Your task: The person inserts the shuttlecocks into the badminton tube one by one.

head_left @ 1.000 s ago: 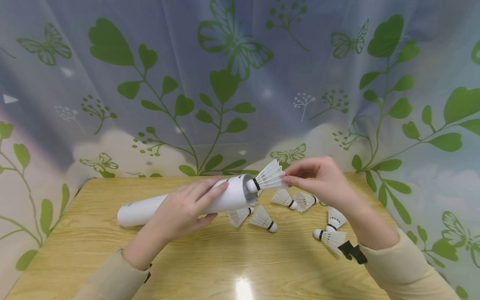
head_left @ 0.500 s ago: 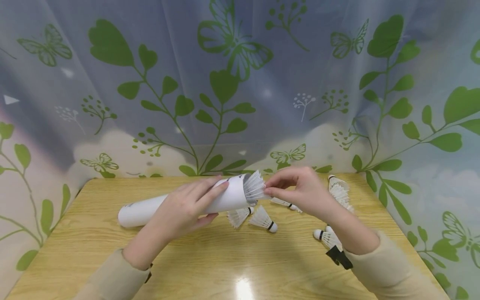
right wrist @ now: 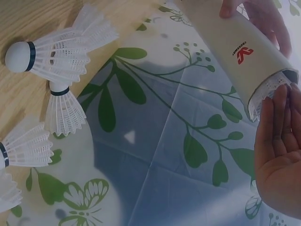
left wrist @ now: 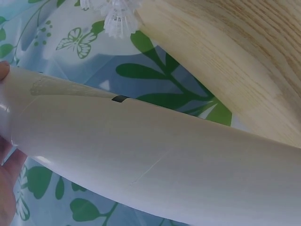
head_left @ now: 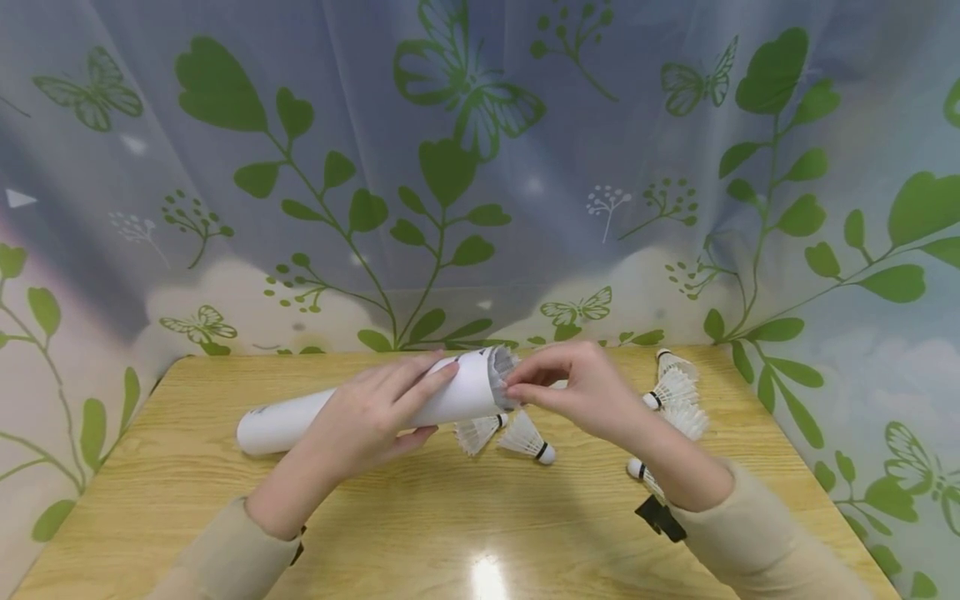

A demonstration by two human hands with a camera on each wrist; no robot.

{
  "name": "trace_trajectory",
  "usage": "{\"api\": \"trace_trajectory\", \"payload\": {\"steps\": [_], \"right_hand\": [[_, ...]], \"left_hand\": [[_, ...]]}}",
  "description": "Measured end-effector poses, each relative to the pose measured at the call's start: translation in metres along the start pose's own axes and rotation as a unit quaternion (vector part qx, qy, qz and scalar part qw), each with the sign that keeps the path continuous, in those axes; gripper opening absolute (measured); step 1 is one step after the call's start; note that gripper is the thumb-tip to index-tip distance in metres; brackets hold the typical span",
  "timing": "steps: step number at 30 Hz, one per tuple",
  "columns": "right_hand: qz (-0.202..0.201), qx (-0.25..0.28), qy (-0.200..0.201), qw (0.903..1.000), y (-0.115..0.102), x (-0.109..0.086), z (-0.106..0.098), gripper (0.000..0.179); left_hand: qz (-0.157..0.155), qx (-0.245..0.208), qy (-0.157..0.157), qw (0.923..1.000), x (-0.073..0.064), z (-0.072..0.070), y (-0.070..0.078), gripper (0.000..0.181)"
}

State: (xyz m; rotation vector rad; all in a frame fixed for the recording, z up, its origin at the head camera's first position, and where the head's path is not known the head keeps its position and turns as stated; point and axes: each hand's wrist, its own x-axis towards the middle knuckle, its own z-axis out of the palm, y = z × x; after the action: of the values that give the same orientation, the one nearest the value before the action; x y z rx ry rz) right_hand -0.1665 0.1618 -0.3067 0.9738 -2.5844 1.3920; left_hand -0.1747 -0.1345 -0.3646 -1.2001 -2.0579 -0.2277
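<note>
My left hand [head_left: 367, 417] grips a white shuttlecock tube [head_left: 457, 396], tilted with its mouth raised to the right. In the left wrist view the tube [left wrist: 164, 146] fills much of the frame. At the mouth, my right hand [head_left: 581, 387] pinches the skirt of a white shuttlecock [head_left: 501, 365], which sits almost wholly inside. The right wrist view shows the skirt's edge [right wrist: 263, 94] just within the rim, right at the fingertips, and red lettering on the tube. The shuttlecock's cork is hidden. Below the mouth lie two shuttlecocks, one [head_left: 525, 437] in full view.
Several more shuttlecocks [head_left: 671, 387] lie along the right side of the wooden table [head_left: 420, 525], partly behind the right forearm. A patterned curtain [head_left: 465, 250] with green leaves and butterflies hangs behind the table's far edge.
My right hand has moved left, sliding the shuttlecock from outside the mouth into the tube. The left hand and tube have stayed in place.
</note>
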Motion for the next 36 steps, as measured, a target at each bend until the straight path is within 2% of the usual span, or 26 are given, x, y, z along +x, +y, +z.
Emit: {"api": "trace_trajectory", "payload": {"steps": [12,22,29,36], "right_hand": [[0.013,0.016,-0.014,0.9997,0.0,0.003,0.01,0.011],[0.023,0.01,-0.027,0.9993,0.001,0.008,0.016,0.011],[0.037,0.03,-0.041,0.998,0.001,0.007,0.012,0.012],[0.036,0.04,-0.027,0.9982,0.003,0.005,0.0,0.012]], "left_hand": [[0.004,-0.005,0.0,1.0,-0.001,0.002,0.0,0.087],[0.004,-0.007,0.001,1.0,-0.003,0.003,-0.001,0.089],[0.007,-0.005,0.008,0.9999,-0.005,0.005,-0.002,0.094],[-0.006,-0.005,-0.008,0.9999,-0.006,0.0,-0.003,0.09]]}}
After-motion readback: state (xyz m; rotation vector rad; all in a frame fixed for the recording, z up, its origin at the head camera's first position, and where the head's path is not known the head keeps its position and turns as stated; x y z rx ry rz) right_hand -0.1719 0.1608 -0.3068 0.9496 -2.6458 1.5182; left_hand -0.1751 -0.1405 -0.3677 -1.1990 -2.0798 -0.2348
